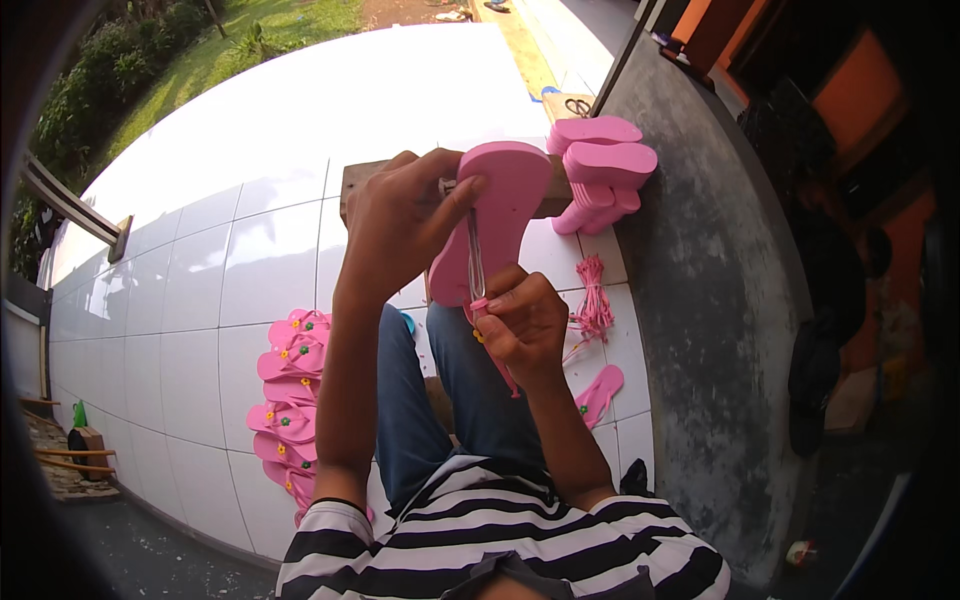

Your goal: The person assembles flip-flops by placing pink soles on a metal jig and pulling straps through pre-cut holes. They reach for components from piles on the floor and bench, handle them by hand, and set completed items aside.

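Left hand (400, 225) grips the pink sandal sole (495, 215) above the lap, fingers closed on its upper edge; sole's long axis runs near-vertical; right hand (525, 325), directly below, pinches a pink strap (480, 305) against a thin tool (474, 255).

Black-and-white striped shirt (500, 530), blue jeans (430, 410)
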`<state>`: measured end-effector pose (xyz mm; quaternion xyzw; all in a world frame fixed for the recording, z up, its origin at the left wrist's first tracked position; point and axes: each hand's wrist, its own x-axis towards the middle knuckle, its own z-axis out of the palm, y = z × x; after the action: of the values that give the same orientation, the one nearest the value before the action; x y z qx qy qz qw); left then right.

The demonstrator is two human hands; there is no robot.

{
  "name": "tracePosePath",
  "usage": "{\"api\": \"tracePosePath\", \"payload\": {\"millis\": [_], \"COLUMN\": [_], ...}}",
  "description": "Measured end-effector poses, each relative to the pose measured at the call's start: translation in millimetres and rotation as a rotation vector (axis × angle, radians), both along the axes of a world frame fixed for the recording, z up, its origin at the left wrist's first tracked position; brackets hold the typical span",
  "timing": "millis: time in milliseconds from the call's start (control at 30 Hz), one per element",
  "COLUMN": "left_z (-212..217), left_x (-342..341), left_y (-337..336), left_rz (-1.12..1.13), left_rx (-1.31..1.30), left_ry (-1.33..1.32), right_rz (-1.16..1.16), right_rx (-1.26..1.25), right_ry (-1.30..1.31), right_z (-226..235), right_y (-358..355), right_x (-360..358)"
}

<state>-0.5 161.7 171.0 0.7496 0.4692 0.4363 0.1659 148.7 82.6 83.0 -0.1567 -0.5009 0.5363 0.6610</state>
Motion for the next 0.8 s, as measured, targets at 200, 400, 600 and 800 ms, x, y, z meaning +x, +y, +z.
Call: {"api": "tracePosePath", "payload": {"millis": [200, 400, 600, 800], "left_z": [-3, -13, -21, -23], "left_x": [-6, 2, 12, 7], "left_y": [0, -9, -42, -70], "left_rz": [-0.057, 0.007, 0.084, 0.008], "left_rx": [-0.045, 0.020, 0.107, 0.172], "left_ry": [-0.089, -0.160, -0.242, -0.179], "right_rz": [0.099, 0.021, 0.008, -0.327], "right_rx": [-0.071, -0.052, -0.115, 0.051], "right_ry": [0.033, 0.036, 0.271, -0.485], "right_z": [-1, -4, -18, 8], "right_y": [14, 19, 20, 1], "right_x": [7, 4, -16, 17]}}
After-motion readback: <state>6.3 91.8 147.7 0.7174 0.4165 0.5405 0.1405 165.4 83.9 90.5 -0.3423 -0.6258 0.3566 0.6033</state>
